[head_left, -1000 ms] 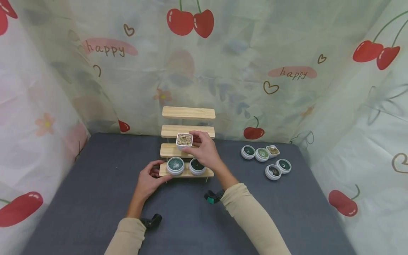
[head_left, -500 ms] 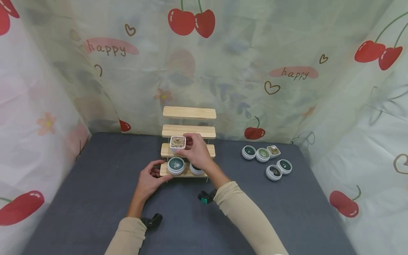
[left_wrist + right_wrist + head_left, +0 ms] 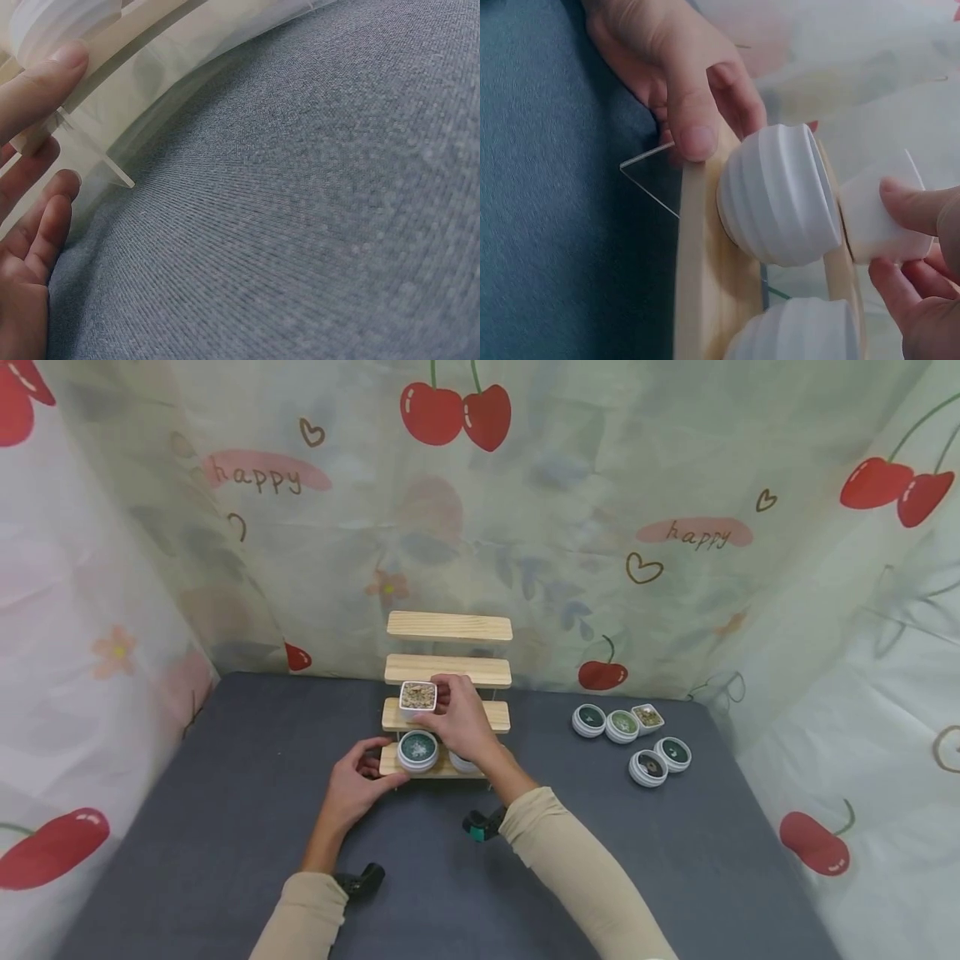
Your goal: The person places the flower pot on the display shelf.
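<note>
Since the earlier frames, the square pot (image 3: pixel 417 697) has moved left and slightly down, with the right hand (image 3: pixel 461 718). It is now at the left end of the second shelf from the bottom of the wooden stand (image 3: pixel 448 670); the right wrist view shows its base against that shelf. The right hand pinches it between thumb and fingers. On the lowest shelf, the near round pot (image 3: pixel 417 751) sits in front of it, beside another round pot (image 3: pixel 463 763) partly hidden by the right hand. The left hand (image 3: pixel 358 781) grips the left end of that lowest shelf, thumb on its front edge. Right of the stand, four round pots (image 3: pixel 622 727) and a second square pot (image 3: pixel 647 718) stand on the dark table (image 3: pixel 420 893), before a cherry-print curtain (image 3: pixel 540 485).
</note>
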Motion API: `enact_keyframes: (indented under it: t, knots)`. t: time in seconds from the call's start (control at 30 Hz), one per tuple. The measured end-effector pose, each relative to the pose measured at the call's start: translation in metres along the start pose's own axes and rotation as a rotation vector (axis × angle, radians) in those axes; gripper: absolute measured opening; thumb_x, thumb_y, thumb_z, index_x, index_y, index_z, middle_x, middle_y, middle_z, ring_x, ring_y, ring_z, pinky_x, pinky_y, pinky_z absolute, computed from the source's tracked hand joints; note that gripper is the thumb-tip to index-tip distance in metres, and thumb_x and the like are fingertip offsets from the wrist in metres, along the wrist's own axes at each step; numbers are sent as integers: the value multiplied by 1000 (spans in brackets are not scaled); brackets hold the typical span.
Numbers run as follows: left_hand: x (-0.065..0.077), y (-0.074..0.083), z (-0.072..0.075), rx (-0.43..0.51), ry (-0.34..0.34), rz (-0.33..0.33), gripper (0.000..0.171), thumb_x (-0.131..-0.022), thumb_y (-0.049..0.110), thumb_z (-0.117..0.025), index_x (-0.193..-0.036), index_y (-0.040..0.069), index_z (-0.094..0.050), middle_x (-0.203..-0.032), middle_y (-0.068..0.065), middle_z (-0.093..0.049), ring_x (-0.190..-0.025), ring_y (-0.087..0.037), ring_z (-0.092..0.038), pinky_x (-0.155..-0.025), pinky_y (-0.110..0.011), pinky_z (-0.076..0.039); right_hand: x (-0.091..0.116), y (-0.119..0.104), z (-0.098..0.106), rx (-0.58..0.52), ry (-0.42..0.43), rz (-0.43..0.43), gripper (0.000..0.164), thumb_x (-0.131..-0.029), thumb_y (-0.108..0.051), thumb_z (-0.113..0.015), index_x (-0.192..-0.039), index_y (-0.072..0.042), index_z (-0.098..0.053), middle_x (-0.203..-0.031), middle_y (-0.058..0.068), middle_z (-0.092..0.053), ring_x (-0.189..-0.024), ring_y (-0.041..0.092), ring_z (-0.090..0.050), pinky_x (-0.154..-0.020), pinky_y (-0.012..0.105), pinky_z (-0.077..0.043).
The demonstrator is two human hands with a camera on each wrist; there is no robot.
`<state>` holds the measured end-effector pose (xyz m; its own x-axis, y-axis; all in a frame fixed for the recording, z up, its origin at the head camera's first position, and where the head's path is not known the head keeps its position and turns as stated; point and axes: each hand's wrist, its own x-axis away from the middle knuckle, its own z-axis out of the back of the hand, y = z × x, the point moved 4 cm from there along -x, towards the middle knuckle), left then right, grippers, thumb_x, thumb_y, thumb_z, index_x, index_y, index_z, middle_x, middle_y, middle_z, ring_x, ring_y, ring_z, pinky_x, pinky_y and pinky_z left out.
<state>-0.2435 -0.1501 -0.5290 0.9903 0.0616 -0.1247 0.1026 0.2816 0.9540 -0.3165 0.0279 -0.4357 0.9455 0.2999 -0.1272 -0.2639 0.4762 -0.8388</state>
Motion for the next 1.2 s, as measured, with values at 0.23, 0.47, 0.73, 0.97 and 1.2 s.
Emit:
enact_keyframes:
  t: [0.23, 0.47, 0.73, 0.97, 1.2]
  knots:
    - [1, 1, 2, 0, 17, 0, 62, -75, 11, -91, -130, 4, -63, -113, -21, -68, -83, -14, -63, -71, -17, -49, -2, -2, 0, 33, -15, 16, 65, -85, -10, -83, -140, 1, -49, -128, 17, -53, -110, 25, -65, -93, 29, -57]
    - [-3, -16, -2, 13, 21, 20, 62, -74, 16, -93, -129, 10, -64, -113, -17, -68, -82, -10, -61, -71, -16, -48, 3, -2, 6, 59, -62, 7, 73, -85, -17, -84, -146, -1, -46, -129, 14, -59, -114, 25, -66, -96, 33, -56]
    - [-11, -45, -8, -1, 46, 6, 65, -72, 24, -95, -129, 17, -65, -108, -12, -69, -80, -8, -61, -69, -18, -49, 16, 11, 36, 15, 25, 40, 74, -84, -28, -86, -144, -6, -50, -132, 13, -57, -120, 30, -61, -104, 41, -53]
    - [-12, -45, -9, -5, 46, 18, 67, -71, 26, -95, -129, 18, -65, -104, -13, -68, -79, -8, -60, -69, -19, -48, 30, 42, 82, -46, 184, 10, 72, -84, -28, -86, -143, -7, -51, -135, 13, -53, -126, 31, -58, -107, 42, -51]
    - [-13, -45, -7, -8, 49, 8, 67, -70, 25, -96, -129, 18, -65, -103, -11, -68, -79, -9, -60, -69, -19, -49, 45, 86, 117, 27, 270, -38, 73, -85, -29, -84, -146, -8, -49, -141, 16, -50, -133, 32, -51, -108, 50, -49]
